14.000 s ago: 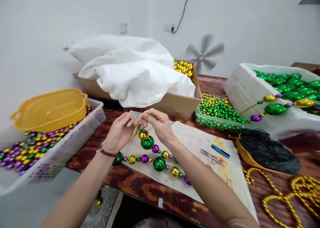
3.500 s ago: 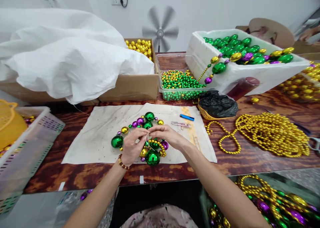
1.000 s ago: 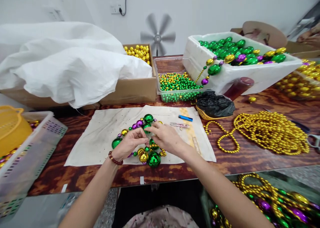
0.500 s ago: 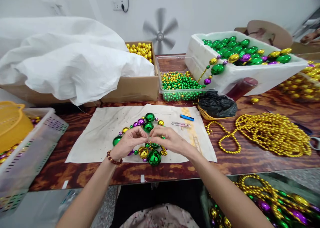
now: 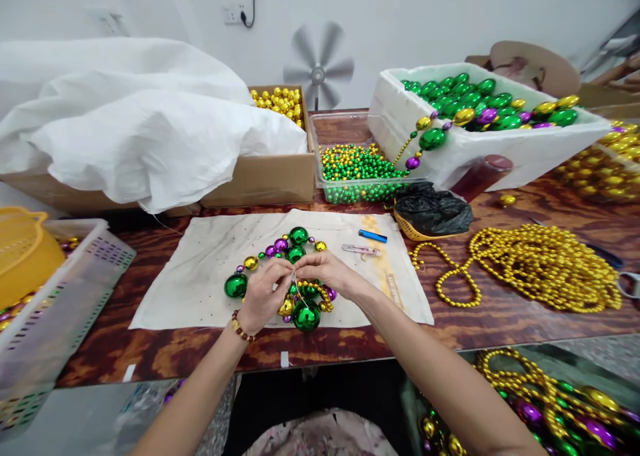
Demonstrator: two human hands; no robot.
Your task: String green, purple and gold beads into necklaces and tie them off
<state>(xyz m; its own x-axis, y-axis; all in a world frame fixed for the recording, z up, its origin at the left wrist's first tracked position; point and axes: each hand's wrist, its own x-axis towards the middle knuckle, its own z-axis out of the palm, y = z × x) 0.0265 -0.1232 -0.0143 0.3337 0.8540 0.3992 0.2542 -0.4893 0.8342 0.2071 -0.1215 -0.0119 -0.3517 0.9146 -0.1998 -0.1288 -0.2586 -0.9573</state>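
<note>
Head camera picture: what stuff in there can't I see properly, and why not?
All in the head view:
Thin string: too fine, and partly covered by the left hand and right hand; I can't tell if it's knotted.
White sheet: it hides whatever is underneath.
Fan: its blades are blurred.
Yellow basket: cut off by the left edge.

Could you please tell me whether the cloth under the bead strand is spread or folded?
Spread: the cloth lies fairly flat on the table, its corners far apart, the bead strand on it.
</note>
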